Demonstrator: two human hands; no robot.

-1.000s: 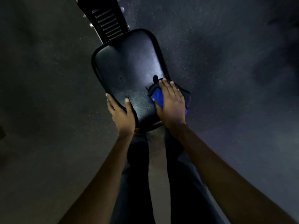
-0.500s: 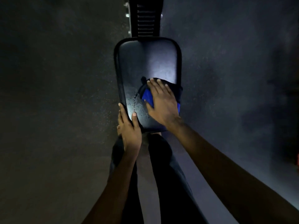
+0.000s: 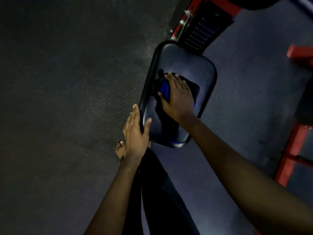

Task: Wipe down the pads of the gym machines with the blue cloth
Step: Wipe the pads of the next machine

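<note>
Where the view is darkest, on the left, the speckled floor (image 3: 59, 82) fills the picture. Toward the middle a bare foot (image 3: 120, 149) stands on it, partly hidden by the left hand (image 3: 135, 131). That hand clasps the near left edge of the pad (image 3: 191, 65): its fingers run straight along the outside of the rim and its thumb lies over the top, so the rim sits between them. The pad is black, round-cornered and slanted across the view. On its middle lies the cloth (image 3: 164, 89), a blue fold showing beside the thumb, the rest dark and spreading to the right. The right hand (image 3: 179, 95) lies flat on the cloth, fingers stretched out and close together, pressing it to the pad rather than clutching it. Below, dark trousers (image 3: 160, 192) run down between the forearms. Beyond the pad's far end stands a slotted black post (image 3: 201, 31), with red frame (image 3: 288, 160) bars at the right edge.
</note>
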